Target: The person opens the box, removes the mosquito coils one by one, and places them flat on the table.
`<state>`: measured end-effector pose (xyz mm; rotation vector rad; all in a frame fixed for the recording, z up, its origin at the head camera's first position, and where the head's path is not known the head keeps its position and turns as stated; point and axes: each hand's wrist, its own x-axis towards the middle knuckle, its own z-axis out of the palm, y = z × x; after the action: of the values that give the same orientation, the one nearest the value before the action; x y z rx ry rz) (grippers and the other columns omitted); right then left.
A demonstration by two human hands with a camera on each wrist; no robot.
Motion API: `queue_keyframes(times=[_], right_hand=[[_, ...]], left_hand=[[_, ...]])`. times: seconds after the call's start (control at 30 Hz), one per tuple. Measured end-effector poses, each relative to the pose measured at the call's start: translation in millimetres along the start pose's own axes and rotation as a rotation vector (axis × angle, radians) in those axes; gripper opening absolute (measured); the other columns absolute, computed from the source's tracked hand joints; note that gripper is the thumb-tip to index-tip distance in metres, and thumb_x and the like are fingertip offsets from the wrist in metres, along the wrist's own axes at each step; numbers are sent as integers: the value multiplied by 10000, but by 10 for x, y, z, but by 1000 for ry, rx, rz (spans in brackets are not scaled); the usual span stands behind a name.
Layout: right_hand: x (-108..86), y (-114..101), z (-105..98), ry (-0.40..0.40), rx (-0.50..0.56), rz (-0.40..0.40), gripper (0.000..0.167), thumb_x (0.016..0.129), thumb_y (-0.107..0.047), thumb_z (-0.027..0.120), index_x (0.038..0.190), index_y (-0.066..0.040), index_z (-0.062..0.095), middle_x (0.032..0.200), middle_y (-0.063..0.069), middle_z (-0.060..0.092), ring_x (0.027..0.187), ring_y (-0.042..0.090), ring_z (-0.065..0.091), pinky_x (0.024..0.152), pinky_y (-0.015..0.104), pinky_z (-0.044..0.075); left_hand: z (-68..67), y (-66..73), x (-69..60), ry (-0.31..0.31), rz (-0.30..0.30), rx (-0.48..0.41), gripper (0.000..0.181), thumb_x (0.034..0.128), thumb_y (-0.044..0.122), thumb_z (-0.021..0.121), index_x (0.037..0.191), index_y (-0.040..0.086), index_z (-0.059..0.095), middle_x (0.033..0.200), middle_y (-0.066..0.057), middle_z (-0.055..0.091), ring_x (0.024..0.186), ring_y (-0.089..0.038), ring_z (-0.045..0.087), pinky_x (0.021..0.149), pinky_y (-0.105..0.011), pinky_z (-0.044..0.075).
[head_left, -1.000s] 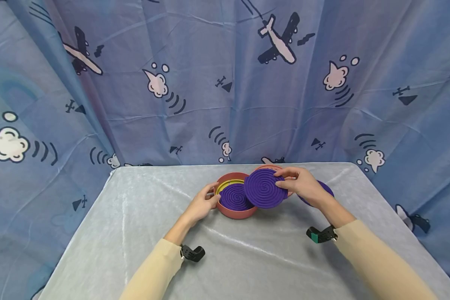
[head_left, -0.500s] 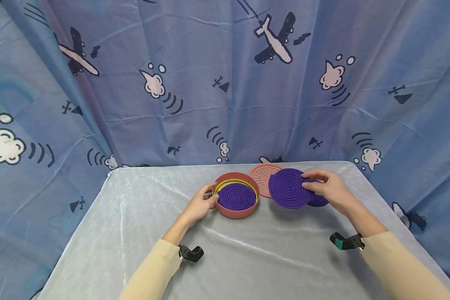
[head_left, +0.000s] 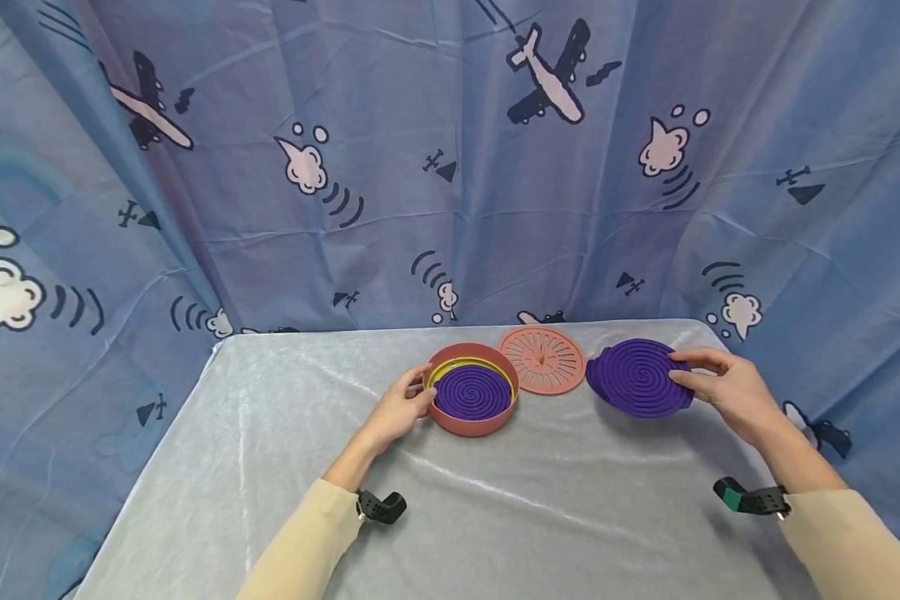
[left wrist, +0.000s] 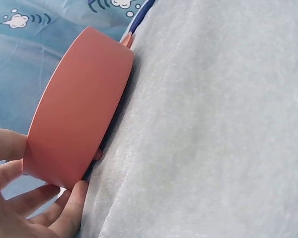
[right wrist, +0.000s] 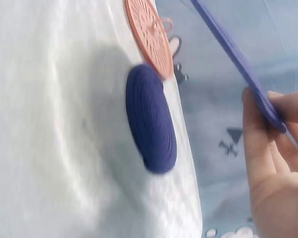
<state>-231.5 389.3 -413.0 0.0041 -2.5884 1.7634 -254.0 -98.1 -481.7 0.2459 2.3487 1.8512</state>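
My left hand [head_left: 399, 408] grips the left side of a round coral box [head_left: 474, 428], thumb at the rim and fingers along the wall. Inside lie a purple spiral coaster [head_left: 472, 392] and, around it, a yellow piece [head_left: 462, 361] that is partly hidden. On the right, my right hand [head_left: 729, 390] pinches another purple spiral coaster [head_left: 642, 377] by its edge, tilted and raised off the table. In the right wrist view a further purple coaster [right wrist: 151, 119] lies on the table beneath it; in the head view the held one mostly covers it.
A coral slotted disc [head_left: 543, 360] with a small loop on top lies between the box and the coasters at the right. Grey cloth [head_left: 495, 517] covers the table. Behind its back edge hangs a blue printed curtain [head_left: 390, 192].
My right hand has carried its purple coaster from beside the box rightward, over the coaster lying on the table. The slotted disc is now uncovered. My left hand stays at the box.
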Motion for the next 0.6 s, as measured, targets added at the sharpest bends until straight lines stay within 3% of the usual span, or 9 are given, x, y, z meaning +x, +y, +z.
queue_keyframes(times=[0.3, 0.6], right_hand=[[-102, 255, -347, 76, 81, 77, 242, 928, -147, 766, 1163, -163, 709, 978, -149, 663, 869, 0, 651, 709, 180, 588], [-204, 530, -554, 144, -13, 148, 180, 960, -184, 730, 1131, -224, 691, 926, -196, 635, 840, -35, 625, 688, 174, 577]], left_hand=[[-10, 14, -5, -8, -1, 6, 509, 1037, 143, 592, 1525, 104, 454, 1475, -234, 468, 1305, -375, 534, 953, -360, 574], [-14, 3, -13, -3, -2, 1, 513, 1031, 130, 595, 1523, 90, 455, 1469, -237, 473, 1299, -382, 538, 929, -351, 585]])
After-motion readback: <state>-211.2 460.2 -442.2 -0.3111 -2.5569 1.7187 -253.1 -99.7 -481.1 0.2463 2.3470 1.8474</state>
